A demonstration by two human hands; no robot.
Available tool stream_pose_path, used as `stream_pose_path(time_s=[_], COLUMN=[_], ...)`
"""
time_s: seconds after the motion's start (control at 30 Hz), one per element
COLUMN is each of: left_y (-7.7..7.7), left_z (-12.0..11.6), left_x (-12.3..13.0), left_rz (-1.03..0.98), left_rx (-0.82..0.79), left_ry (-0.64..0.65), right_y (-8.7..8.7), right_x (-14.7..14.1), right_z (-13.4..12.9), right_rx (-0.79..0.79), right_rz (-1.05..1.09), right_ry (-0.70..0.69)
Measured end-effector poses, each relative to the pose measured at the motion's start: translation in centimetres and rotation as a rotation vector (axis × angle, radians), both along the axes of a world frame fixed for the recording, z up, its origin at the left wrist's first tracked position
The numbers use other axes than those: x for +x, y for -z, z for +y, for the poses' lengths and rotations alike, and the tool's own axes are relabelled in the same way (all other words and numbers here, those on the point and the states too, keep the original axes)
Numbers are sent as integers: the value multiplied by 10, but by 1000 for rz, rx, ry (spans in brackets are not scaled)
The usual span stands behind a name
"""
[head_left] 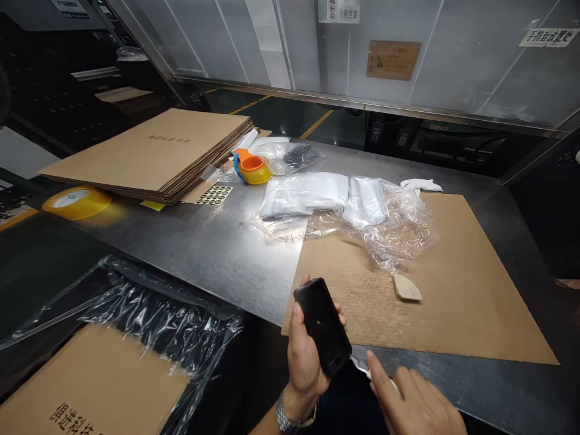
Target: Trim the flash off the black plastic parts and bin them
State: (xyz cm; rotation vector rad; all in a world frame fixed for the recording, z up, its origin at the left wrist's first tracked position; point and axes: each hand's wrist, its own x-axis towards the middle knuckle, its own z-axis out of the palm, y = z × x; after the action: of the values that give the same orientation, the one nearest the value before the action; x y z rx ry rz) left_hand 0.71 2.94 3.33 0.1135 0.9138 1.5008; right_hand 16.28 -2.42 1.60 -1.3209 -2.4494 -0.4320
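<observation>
My left hand point(302, 356), with a metal watch band at the wrist, is wrapped round a black rectangular plastic part point(319, 323). The part is hollow like a shallow shell, with a small hole near its middle, and it is tilted up toward me. My right hand point(414, 402) grips a small knife point(360, 364) with a pale handle and a thin metal blade. The blade's end meets the lower right corner of the black part; whether it cuts in cannot be made out. Beyond the hands, a beige wedge-shaped pad point(406, 287) lies on a cardboard sheet point(453, 320).
Clear plastic bags point(312, 193) lie at the table's middle. An orange tape dispenser point(251, 166), a yellow tape roll point(77, 202), a sticker sheet point(214, 194) and stacked flat cardboard point(158, 151) are at the left. A plastic-lined box point(167, 308) stands at lower left.
</observation>
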Motion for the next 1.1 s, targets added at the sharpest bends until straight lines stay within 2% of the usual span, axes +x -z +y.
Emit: stream_pose_path(time_s=[0.13, 0.23, 0.6, 0.73, 0.83, 0.9, 0.97, 1.03, 1.1], left_y=[3, 5, 5, 8, 9, 9, 10, 10, 9], left_z=[3, 4, 4, 5, 3, 1, -2, -5, -6], left_x=[-3, -5, -5, -6, -5, -5, -4, -4, -3], left_rz=[13, 17, 109, 134, 169, 182, 196, 213, 217], left_rx=[-49, -75, -85, -89, -52, -16, 29, 93, 158], left_ry=[82, 138, 212, 226, 221, 211, 196, 176, 151], right_y=[-3, -8, -10, -2, 9, 13, 13, 8, 3], right_x=[4, 5, 5, 8, 10, 10, 6, 1, -6], right_z=[2, 5, 6, 1, -2, -3, -1, 2, 3], right_rx=[-160, -280, -300, -315, -414, -566, -802, -1144, -1520], right_rz=[124, 210, 44, -5, 18, 70, 188, 414, 720], right_ry=[-69, -68, -83, -98, -95, -58, 22, 100, 117])
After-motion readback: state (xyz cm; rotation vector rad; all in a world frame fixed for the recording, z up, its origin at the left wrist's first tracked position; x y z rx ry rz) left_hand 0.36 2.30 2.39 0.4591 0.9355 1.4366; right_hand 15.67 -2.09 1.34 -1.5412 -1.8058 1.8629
